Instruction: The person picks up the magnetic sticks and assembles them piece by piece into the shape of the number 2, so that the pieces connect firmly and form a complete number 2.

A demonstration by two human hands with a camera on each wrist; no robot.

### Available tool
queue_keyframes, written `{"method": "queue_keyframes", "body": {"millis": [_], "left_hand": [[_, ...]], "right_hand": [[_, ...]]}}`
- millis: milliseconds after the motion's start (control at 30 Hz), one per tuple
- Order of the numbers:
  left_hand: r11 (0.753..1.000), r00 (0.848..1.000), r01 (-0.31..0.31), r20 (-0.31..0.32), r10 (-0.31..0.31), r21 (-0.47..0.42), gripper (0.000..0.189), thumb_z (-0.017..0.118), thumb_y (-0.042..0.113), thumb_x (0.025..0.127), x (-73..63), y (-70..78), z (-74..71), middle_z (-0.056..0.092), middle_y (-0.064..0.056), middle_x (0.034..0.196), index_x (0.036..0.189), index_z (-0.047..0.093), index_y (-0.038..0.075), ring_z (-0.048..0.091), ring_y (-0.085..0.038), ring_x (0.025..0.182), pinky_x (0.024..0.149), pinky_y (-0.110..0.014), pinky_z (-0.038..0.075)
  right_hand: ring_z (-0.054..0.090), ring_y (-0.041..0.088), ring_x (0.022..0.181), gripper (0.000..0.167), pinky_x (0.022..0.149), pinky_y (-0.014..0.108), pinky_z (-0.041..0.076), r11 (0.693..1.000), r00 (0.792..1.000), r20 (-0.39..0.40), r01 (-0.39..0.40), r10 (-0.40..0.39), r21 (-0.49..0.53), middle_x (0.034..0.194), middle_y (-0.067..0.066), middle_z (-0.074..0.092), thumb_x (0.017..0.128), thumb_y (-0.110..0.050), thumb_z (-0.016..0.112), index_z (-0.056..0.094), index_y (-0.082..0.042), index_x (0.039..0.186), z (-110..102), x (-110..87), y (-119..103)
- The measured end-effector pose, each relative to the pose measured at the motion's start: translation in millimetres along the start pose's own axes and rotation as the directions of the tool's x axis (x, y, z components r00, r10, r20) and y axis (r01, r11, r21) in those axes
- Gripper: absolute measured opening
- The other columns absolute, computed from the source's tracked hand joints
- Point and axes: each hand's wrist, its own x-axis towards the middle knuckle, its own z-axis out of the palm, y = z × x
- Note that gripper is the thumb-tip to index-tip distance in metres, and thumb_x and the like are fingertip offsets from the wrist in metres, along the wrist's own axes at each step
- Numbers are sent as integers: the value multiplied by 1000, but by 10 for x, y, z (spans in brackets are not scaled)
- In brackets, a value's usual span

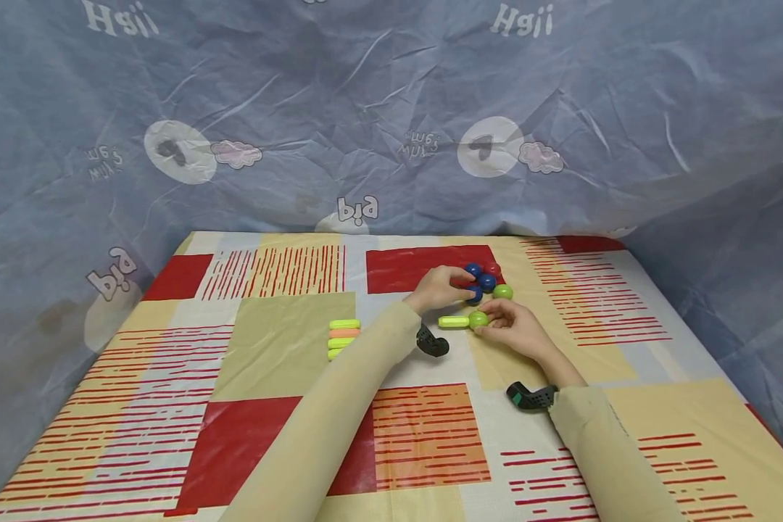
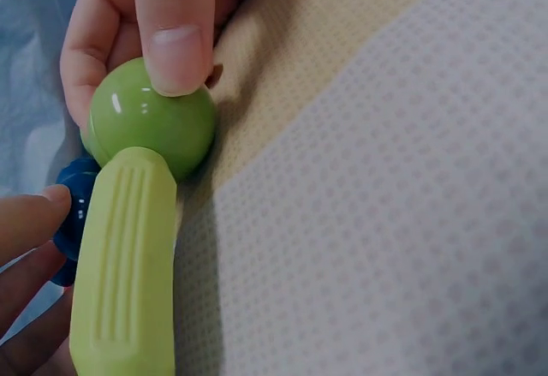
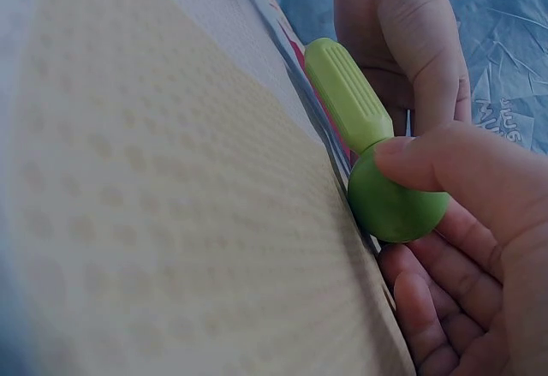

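Observation:
My right hand (image 1: 514, 330) pinches a glossy green ball (image 1: 478, 320) between thumb and fingers. A ribbed yellow-green stick (image 1: 453, 322) touches that ball end to end, pointing left; the stick (image 2: 124, 265) is large in the left wrist view. Beyond it, my left hand (image 1: 438, 288) has its thumb and finger at a dark blue ball (image 1: 474, 294), gripping it; the same blue ball (image 2: 77, 209) is partly hidden in the left wrist view. In the right wrist view, the thumb presses on the green ball (image 3: 394, 200).
Two more blue balls (image 1: 487, 282), a red ball (image 1: 492, 270) and another green ball (image 1: 503, 291) lie close together behind the hands. Several yellow-green sticks and an orange stick (image 1: 344, 333) lie side by side, partly behind the left sleeve. A patterned cloth (image 1: 287, 341) covers the table.

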Motion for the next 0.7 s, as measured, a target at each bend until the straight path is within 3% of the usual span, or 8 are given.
{"method": "queue_keyframes", "body": {"millis": [200, 467, 700], "left_hand": [[1000, 1000, -4, 23, 4, 6, 37, 71, 24, 85, 2, -5, 6, 63, 2, 120, 120, 65, 14, 52, -12, 115, 92, -27, 43], [995, 993, -38, 119, 27, 89, 36, 66, 25, 88, 10, -2, 17, 63, 2, 119, 123, 63, 15, 56, -10, 103, 84, -20, 44], [996, 995, -56, 83, 50, 68, 35, 67, 24, 88, -28, -34, 58, 64, -1, 109, 120, 64, 11, 57, -9, 92, 78, -17, 44]], "right_hand": [[55, 19, 83, 37, 68, 20, 47, 1000, 1000, -1, -17, 17, -19, 97, 10, 61, 78, -16, 77, 62, -2, 109, 5, 4, -10], [56, 19, 83, 38, 68, 20, 47, 1000, 1000, 7, -14, 14, -10, 98, 10, 61, 78, -18, 77, 61, -2, 110, 1, 9, -28], [56, 22, 86, 38, 69, 20, 47, 1000, 1000, 2, -17, 17, -17, 99, 11, 61, 79, -18, 77, 62, -2, 110, -1, 6, 1]]}}
